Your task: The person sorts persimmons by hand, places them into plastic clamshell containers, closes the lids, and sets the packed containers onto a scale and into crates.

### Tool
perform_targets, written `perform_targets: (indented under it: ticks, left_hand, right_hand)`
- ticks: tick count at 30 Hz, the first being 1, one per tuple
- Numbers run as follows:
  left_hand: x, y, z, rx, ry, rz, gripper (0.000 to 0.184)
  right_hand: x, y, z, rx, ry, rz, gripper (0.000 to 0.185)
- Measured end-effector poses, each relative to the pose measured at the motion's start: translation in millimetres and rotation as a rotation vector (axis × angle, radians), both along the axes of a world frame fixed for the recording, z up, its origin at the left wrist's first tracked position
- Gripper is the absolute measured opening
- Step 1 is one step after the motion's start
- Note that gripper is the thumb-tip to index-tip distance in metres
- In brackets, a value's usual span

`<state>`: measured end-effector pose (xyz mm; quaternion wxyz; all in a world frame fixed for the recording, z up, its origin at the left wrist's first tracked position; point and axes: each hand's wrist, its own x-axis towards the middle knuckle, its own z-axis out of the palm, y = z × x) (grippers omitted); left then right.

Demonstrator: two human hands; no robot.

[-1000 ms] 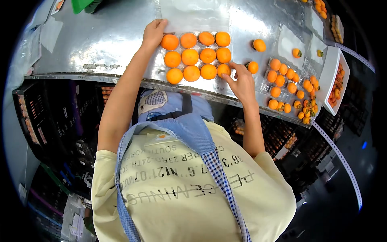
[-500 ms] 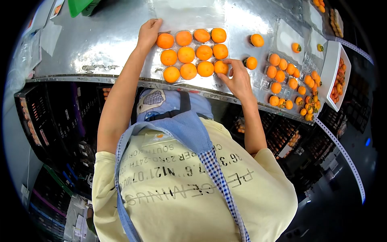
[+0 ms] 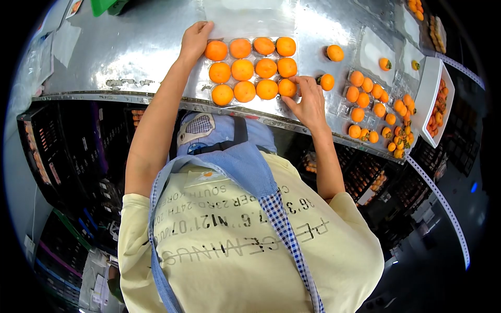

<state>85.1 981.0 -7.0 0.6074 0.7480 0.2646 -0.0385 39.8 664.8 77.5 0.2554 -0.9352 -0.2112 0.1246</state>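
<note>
In front of me on the metal table lies a clear plastic tray (image 3: 232, 80) filled with rows of orange persimmons (image 3: 242, 70). At the tray's far left corner, my left hand (image 3: 196, 40) has its fingers closed on the plastic edge, beside the corner persimmon (image 3: 215, 50). My right hand (image 3: 309, 103) holds the near right persimmon (image 3: 287, 87) between thumb and fingers, where it sits in the tray. The tray's clear lid (image 3: 250, 18) lies spread out on the far side. Two loose persimmons (image 3: 335, 53) rest to the right of the tray.
Further right, more persimmons (image 3: 357, 115) sit in and around another clear tray. A white bin (image 3: 427, 99) of persimmons stands at the table's right end. Something green (image 3: 102, 6) is at the far left. Dark crates (image 3: 57, 156) are stacked under the table (image 3: 130, 62).
Both hands keep almost the same places at the tray, with the right still on the corner persimmon. The table scene shifts very slightly in view.
</note>
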Motion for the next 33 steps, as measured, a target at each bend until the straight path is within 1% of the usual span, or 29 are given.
perform_targets:
  ticks: [5, 8, 11, 14, 15, 21, 25, 29, 33]
  left_hand:
    - [1, 2, -7, -0.013, 0.001, 0.004, 0.044]
    - [2, 3, -9, -0.007, -0.004, 0.010, 0.043]
    - [2, 4, -14, -0.007, -0.009, 0.015, 0.043]
    - [2, 4, -13, -0.017, -0.011, 0.019, 0.042]
    - [2, 3, -11, -0.034, -0.005, 0.014, 0.042]
    - [2, 3, -11, -0.039, 0.002, 0.004, 0.040]
    - [1, 1, -3, 0.018, -0.013, 0.008, 0.042]
    - [2, 4, -13, -0.012, -0.006, -0.001, 0.044]
    - [2, 2, -6, -0.031, -0.008, 0.013, 0.045]
  right_hand:
    - [-1, 5, 5, 0.000, -0.069, 0.028, 0.043]
    - [6, 7, 17, 0.003, 0.057, -0.014, 0.040]
    - [16, 23, 14, 0.124, -0.157, 0.021, 0.036]
    - [21, 46, 2, 0.141, -0.278, 0.125, 0.035]
    - [21, 51, 2, 0.079, -0.269, 0.136, 0.034]
    - [22, 54, 0, -0.003, -0.286, 0.123, 0.036]
    - [23, 58, 0, -0.013, -0.320, 0.140, 0.038]
    - [25, 62, 2, -0.039, -0.306, 0.162, 0.040]
    - [23, 62, -4, 0.003, -0.297, 0.132, 0.039]
